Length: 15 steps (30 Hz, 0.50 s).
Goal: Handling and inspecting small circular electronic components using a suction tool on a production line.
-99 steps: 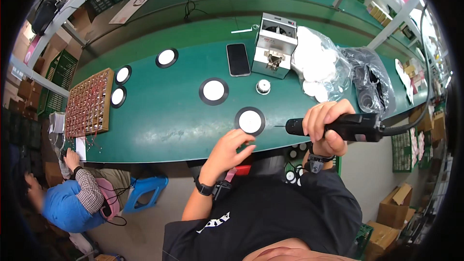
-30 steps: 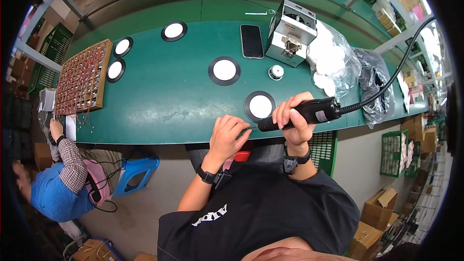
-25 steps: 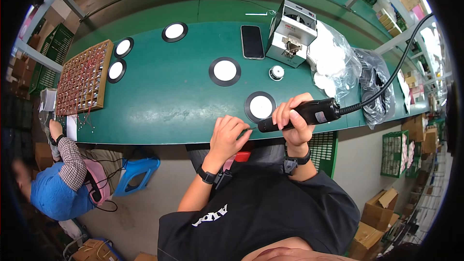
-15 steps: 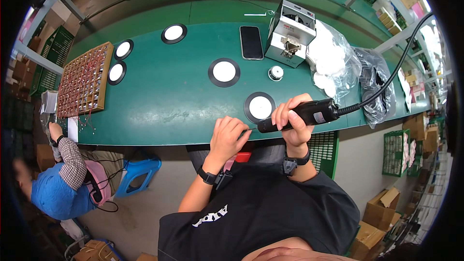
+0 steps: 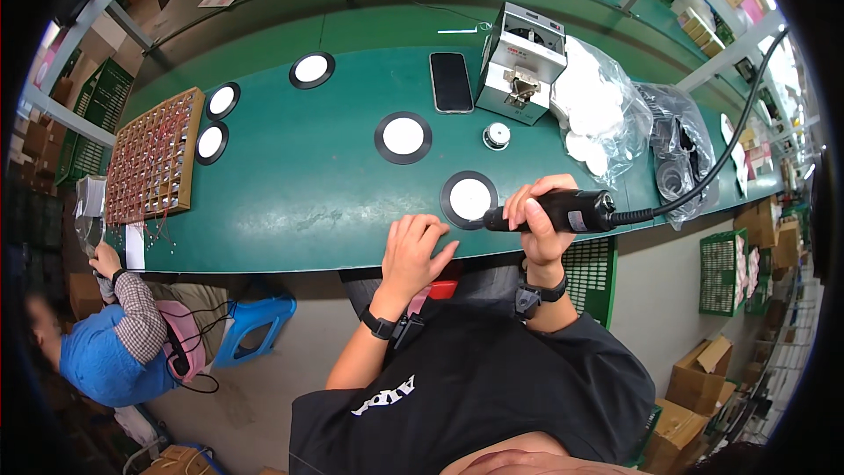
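My right hand [image 5: 547,227] is wrapped round a black corded electric screwdriver [image 5: 571,210], held nearly level above the near table edge. The tool's nose points left and overlaps the lower right rim of a black ring with a white disc [image 5: 469,198]. I cannot make out its bit. To the left, my left hand [image 5: 411,255] rests on the table edge, fingers bent and thumb apart, holding nothing I can see. A second ring with a white disc [image 5: 403,138] lies farther back, and a small silver round part [image 5: 496,135] sits to its right.
A phone [image 5: 451,83] lies beside a grey box-shaped machine [image 5: 524,62]. Plastic bags of white discs [image 5: 600,110] and black parts [image 5: 681,149] are at right. More ringed discs [image 5: 312,69] and a wooden compartment tray [image 5: 156,154] are at left, near a seated person in blue [image 5: 119,347].
My right hand and the screwdriver have shifted slightly right, away from my left hand. My left thumb and fingers, near the tool's tip before, are now apart from it.
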Available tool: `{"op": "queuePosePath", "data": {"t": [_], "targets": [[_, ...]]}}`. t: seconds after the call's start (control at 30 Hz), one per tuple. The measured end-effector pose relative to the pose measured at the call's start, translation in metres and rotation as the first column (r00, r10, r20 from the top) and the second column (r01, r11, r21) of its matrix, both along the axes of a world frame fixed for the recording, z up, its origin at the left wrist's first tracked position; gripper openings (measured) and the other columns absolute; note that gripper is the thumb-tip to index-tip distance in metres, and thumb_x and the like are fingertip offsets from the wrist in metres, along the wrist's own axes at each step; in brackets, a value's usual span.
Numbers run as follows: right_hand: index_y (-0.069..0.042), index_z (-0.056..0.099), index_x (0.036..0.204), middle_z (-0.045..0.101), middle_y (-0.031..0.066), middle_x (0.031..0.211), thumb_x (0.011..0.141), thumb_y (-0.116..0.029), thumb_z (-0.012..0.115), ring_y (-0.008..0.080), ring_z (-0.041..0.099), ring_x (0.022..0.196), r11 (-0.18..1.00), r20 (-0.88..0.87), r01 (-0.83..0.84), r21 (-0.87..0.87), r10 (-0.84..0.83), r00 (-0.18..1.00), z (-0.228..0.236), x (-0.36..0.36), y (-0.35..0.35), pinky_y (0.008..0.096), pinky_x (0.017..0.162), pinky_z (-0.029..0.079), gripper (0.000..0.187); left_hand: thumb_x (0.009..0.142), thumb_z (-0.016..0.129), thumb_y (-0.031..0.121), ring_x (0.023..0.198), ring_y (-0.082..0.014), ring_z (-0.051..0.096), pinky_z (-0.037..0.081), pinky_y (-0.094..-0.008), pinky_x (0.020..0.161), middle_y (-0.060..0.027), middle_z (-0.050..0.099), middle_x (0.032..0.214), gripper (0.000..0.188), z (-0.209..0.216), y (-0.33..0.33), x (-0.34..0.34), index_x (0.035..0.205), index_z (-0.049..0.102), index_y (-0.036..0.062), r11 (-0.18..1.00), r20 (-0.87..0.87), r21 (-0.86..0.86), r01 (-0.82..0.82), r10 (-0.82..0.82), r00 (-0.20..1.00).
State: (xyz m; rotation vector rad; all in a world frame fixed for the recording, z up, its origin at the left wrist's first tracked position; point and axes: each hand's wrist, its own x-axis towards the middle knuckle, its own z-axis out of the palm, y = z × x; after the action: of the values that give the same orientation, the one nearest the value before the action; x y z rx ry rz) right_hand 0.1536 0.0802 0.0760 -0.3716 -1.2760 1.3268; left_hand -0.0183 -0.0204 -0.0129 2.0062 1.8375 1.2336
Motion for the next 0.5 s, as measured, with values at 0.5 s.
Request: {"op": "queuePosePath", "data": {"t": [0.5], "targets": [[0.0,0.052,0.107,0.057,0.0089,0.071,0.092,0.001,0.063,0.0171,0.054,0.056,0.976,0.145,0.204,0.071,-0.212,0.966,0.0,0.005,0.025,0.0343,0.06,0.052,0.019,0.081,0.079,0.023,0.116,-0.0302,0.054,0.044,-0.0426,0.097,-0.0027,0.058,0.147,0.047,0.009,0.002,0.002,0.127,0.07,0.0144,0.993,-0.137,-0.114,0.015,-0.031,0.99]]}}
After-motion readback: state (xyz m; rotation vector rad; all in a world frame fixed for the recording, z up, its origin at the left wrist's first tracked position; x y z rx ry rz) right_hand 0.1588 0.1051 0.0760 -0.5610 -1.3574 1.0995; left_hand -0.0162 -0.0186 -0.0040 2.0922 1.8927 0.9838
